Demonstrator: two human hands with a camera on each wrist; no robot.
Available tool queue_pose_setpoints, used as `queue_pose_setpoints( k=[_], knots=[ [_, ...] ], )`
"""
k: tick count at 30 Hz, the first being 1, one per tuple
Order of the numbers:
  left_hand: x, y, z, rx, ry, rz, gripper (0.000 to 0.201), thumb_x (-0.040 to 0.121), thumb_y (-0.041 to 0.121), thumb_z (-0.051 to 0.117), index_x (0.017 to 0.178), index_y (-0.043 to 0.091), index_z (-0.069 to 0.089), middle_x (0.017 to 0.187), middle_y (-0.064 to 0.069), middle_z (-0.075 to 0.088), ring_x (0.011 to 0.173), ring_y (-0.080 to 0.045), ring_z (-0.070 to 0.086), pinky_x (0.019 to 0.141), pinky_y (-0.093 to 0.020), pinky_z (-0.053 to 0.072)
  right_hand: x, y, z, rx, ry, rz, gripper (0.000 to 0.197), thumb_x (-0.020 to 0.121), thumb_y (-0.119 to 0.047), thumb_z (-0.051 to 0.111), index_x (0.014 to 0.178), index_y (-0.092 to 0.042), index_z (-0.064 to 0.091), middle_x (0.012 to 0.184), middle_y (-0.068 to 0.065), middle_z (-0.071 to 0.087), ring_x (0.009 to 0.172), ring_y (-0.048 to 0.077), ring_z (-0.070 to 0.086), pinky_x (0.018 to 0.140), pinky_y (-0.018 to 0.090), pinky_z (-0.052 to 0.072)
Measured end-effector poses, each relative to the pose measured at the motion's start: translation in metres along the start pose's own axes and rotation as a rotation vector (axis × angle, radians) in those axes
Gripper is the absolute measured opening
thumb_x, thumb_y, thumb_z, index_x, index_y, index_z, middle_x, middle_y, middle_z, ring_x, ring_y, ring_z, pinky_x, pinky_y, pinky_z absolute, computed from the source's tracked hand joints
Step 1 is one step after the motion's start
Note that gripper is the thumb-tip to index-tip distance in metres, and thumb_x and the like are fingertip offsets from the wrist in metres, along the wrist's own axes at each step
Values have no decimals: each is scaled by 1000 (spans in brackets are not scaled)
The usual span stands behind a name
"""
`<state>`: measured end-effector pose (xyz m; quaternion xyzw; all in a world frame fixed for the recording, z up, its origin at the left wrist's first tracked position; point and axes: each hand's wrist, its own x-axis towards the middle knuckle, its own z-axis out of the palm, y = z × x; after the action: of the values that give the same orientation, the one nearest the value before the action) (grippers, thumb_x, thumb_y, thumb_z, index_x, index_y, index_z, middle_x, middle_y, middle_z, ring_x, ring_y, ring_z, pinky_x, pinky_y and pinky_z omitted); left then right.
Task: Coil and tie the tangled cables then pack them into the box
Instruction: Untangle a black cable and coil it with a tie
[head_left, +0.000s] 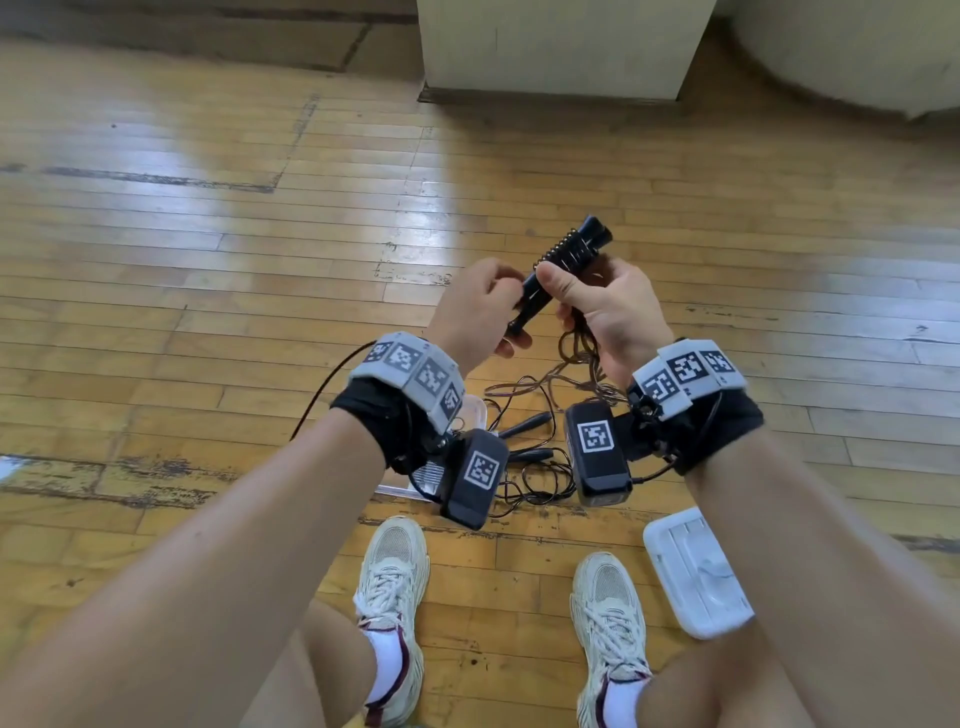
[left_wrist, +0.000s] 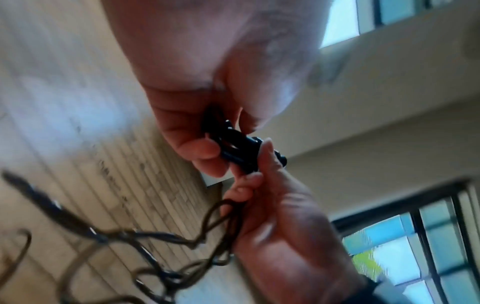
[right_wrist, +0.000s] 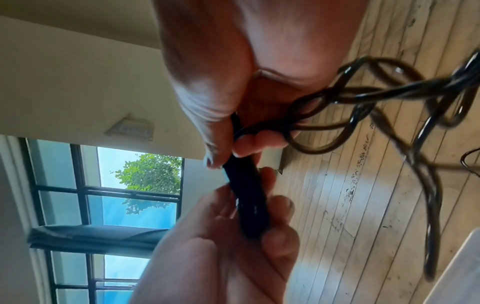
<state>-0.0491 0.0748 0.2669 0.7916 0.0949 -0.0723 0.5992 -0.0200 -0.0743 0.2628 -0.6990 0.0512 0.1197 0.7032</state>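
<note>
Overhead, both hands (head_left: 545, 312) grip the black handle (head_left: 563, 270); only wrist views show windows (right_wrist: 109, 185).

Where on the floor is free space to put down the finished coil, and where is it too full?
Free: the wooden floor left of the hands, and the planks ahead toward the pale wall block. Crowded: between the wrists, where the tangled cables lie beside the clear box; the white lid fills the spot beside the right shoe.

A large bare hall, like a gym or studio: a worn, scuffed wooden strip floor (head_left: 208, 218) spreads wide, with a cream pillar (head_left: 561, 47) rising from it. Cream walls carry tall dark-framed windows (right_wrist: 109, 185) showing a green tree outside.
</note>
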Motion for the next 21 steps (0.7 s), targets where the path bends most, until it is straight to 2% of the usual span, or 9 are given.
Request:
queue_pose_setpoints(
  k=[1, 3, 6, 9, 11, 13, 15, 17, 21],
  knots=[
    [-1, -1, 1, 147, -8, 88, 19, 99, 16, 52, 117, 9, 54, 101, -10, 68, 69, -20, 67, 57, -31, 53, 0, 1, 1, -2, 21, 11, 29, 83, -22, 79, 102, -8, 62, 77, 0, 68, 55, 6, 58, 58, 23, 48],
    [-4, -8, 6, 516, -3, 238, 37, 91, 22, 66, 122, 15, 47, 100, 1, 64, 75, -18, 62, 60, -27, 49, 0, 2, 5, 39, 34, 37, 31, 84, -19, 79, 106, -7, 61, 81, 2, 69, 55, 6, 58, 57, 24, 49],
    [-5, -15, 11, 808, 150, 356, 40, 94, 30, 64, 122, 13, 40, 84, 7, 55, 64, -17, 50, 48, -18, 27, -2, 3, 13, 86, 19, 58, 38, 84, -18, 79, 113, -5, 57, 85, 4, 70, 57, 10, 56, 54, 25, 47],
    [-3, -18, 12, 866, 189, 434, 36, 99, 32, 56, 123, 11, 39, 79, 5, 56, 55, -14, 46, 45, -17, 23, -1, 0, 14, 54, -34, 73, 42, 88, -25, 76, 118, -4, 55, 91, 8, 68, 58, 10, 54, 55, 25, 48],
    [-2, -18, 11, 866, 192, 445, 35, 100, 30, 53, 126, 11, 39, 79, 6, 54, 51, -10, 42, 45, -18, 23, 1, -1, 11, -91, -92, 57, 35, 95, -32, 67, 117, -7, 56, 96, 11, 69, 62, 10, 57, 61, 25, 51],
    [-1, -19, 9, 849, 201, 393, 37, 102, 30, 50, 130, 11, 37, 81, 4, 53, 55, -15, 45, 48, -22, 28, 2, -2, 8, -241, -179, 33, 29, 100, -33, 58, 118, -10, 56, 97, 10, 71, 67, 9, 60, 65, 24, 53],
    [1, -17, 6, 818, 206, 308, 38, 102, 32, 48, 132, 11, 36, 84, 0, 55, 65, -23, 50, 57, -30, 35, 3, -2, 5, -369, -293, 7, 23, 102, -27, 55, 115, -9, 60, 93, 4, 72, 67, 7, 62, 65, 21, 52],
    [3, -17, 4, 780, 212, 239, 35, 101, 30, 48, 129, 11, 37, 86, -2, 55, 70, -26, 51, 62, -34, 36, 4, 0, 1, -502, -375, -13, 15, 102, -19, 54, 109, -9, 63, 89, 2, 72, 68, 6, 62, 67, 20, 52],
    [9, -19, -2, 635, 233, 176, 28, 102, 30, 48, 122, 12, 39, 90, -5, 57, 68, -22, 51, 60, -33, 35, 9, 11, -5, -832, -379, 5, 10, 101, -21, 54, 98, -18, 62, 86, -1, 72, 78, 12, 69, 78, 30, 57]
  ],
)
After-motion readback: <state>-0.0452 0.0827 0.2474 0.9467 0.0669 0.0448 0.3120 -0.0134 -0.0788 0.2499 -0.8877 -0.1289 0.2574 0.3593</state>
